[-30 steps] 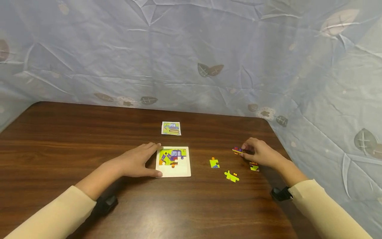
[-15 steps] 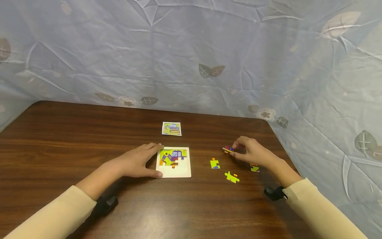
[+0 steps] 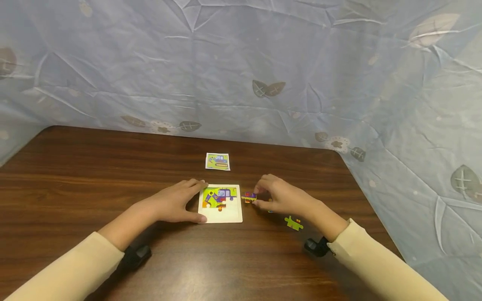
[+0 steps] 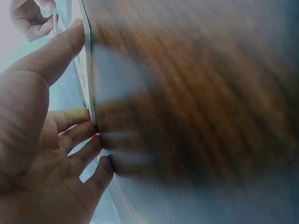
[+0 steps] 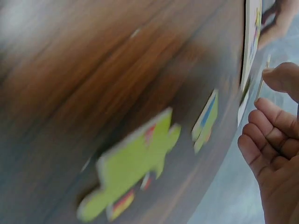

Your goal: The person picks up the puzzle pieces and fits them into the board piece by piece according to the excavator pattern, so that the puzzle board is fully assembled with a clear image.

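White and square, a puzzle tray [image 3: 233, 215] lies flat on the brown wooden tabletop [image 3: 113, 175], its upper part filled with joined pieces of a digger picture [image 3: 216, 197] and its lower part, around six o'clock, showing bare white. With twelve pointing away from the person, the left hand [image 3: 171, 205] sits at the tray's nine o'clock, thumb and fingers spread wide apart; the thumb touches near the eight o'clock corner, the fingertips near ten. It presses the tray's edge.

At three o'clock, just beside the tray and apart from it, the right hand [image 3: 282, 195] pinches a striped puzzle piece [image 3: 248, 197] of purple, red, yellow and orange between thumb and index finger, the gap between them narrow. The right wrist view shows this piece edge-on and thin; whether it touches the tabletop I cannot tell.

Between three and four o'clock from the tray lies a loose green piece [image 3: 293, 223]. A smaller piece with a blue stripe [image 5: 205, 121] lies nearer the tray, mostly hidden behind the right hand in the head view.

At twelve o'clock, apart from the tray, is a small picture card [image 3: 217, 161] showing a digger. Grey patterned cloth [image 3: 226, 54] hangs beyond.
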A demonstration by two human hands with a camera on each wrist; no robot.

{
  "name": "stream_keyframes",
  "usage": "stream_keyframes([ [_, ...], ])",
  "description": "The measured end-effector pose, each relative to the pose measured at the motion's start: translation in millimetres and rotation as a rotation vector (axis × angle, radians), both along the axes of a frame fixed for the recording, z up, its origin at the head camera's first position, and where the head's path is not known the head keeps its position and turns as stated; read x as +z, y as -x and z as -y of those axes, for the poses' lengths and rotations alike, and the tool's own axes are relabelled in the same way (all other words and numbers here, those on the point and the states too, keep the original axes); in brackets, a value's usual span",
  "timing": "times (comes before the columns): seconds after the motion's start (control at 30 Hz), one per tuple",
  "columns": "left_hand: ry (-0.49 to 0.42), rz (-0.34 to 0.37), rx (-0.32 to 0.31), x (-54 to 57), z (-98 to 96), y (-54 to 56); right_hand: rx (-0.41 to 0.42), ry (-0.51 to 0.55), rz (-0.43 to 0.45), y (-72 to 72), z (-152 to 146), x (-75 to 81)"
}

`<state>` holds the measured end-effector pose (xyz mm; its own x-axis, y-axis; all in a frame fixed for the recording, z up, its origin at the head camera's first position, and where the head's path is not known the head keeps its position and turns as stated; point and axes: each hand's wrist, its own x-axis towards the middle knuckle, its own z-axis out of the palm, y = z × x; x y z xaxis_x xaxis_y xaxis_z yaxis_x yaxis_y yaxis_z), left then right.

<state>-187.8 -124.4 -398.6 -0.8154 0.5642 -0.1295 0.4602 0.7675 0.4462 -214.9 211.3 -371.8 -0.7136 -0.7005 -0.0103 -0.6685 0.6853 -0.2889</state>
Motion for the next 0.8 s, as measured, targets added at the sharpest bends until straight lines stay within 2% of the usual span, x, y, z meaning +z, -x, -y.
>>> stream_keyframes([
  [0.37,0.001,0.01,0.006,-1.6,1.1,0.8,0.094,-0.053,-0.037,-4.6,37,-10.8],
  [0.8,0.002,0.015,0.014,-1.8,0.5,0.6,0.09,-0.113,-0.082,-4.3,53,-14.4],
])
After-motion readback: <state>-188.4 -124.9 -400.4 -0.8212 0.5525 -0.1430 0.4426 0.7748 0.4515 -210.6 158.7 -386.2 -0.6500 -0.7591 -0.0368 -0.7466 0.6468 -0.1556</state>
